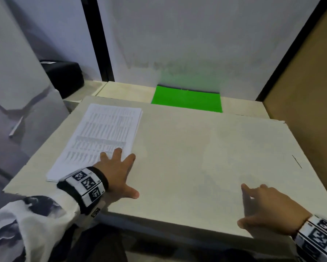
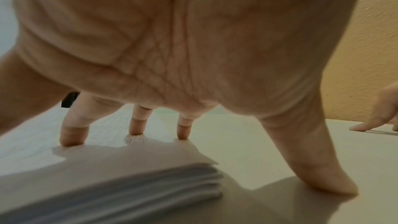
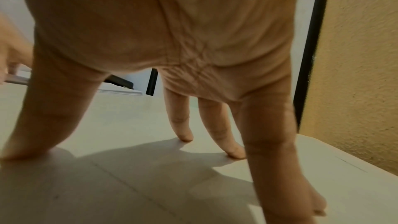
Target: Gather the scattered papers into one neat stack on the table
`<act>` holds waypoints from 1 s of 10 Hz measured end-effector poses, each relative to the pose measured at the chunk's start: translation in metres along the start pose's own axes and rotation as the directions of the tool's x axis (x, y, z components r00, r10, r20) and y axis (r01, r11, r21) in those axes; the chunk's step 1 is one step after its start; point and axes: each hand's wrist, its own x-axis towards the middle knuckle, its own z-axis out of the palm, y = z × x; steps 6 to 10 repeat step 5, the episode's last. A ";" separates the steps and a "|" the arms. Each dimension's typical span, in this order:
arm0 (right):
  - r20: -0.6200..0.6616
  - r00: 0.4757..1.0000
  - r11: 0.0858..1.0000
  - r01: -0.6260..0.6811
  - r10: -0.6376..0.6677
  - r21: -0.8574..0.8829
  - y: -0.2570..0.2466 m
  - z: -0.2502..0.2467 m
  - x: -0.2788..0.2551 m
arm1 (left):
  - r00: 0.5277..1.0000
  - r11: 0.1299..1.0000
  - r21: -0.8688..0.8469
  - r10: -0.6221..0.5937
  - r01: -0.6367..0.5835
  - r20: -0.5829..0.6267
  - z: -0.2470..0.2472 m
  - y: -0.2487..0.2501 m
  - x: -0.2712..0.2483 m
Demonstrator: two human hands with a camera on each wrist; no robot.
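Note:
A neat stack of printed white papers [image 1: 102, 137] lies on the left part of the pale table [image 1: 196, 148]. My left hand [image 1: 119, 171] rests spread on the stack's near right corner, its fingertips [image 2: 73, 139] pressing the top sheet and its thumb on the bare table. The stack's layered edge [image 2: 129, 185] shows close in the left wrist view. My right hand [image 1: 262, 207] is at the front right, its straight fingers [image 3: 185, 134] touching the tabletop and holding nothing. The stack [image 3: 127, 92] is far to the left of it.
A bright green sheet [image 1: 187, 101] lies at the table's back edge. A black object [image 1: 68, 76] sits behind the table at back left. A brown board [image 1: 310, 91] walls the right side and a white wall stands behind. A thin dark mark [image 1: 296, 161] is on the right.

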 end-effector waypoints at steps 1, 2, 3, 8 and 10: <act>0.069 0.998 0.999 0.002 0.001 -0.047 0.001 0.000 0.008 | 1.000 1.000 -0.022 0.006 -0.006 0.012 0.011 -0.005 0.011; 0.110 0.993 0.999 -0.051 0.053 -0.014 -0.001 0.001 0.022 | 1.000 1.000 -0.024 -0.010 0.011 0.022 0.019 -0.009 0.021; 0.130 0.988 0.996 -0.087 0.084 0.015 0.000 0.007 0.026 | 0.999 1.000 -0.024 -0.005 0.006 0.042 0.011 -0.007 0.020; 0.214 0.975 0.956 -0.115 0.057 0.269 -0.004 -0.009 -0.007 | 0.990 0.998 -0.062 -0.012 0.021 0.137 -0.015 -0.001 -0.019; 0.214 0.975 0.956 -0.115 0.057 0.269 -0.004 -0.009 -0.007 | 0.990 0.998 -0.062 -0.012 0.021 0.137 -0.015 -0.001 -0.019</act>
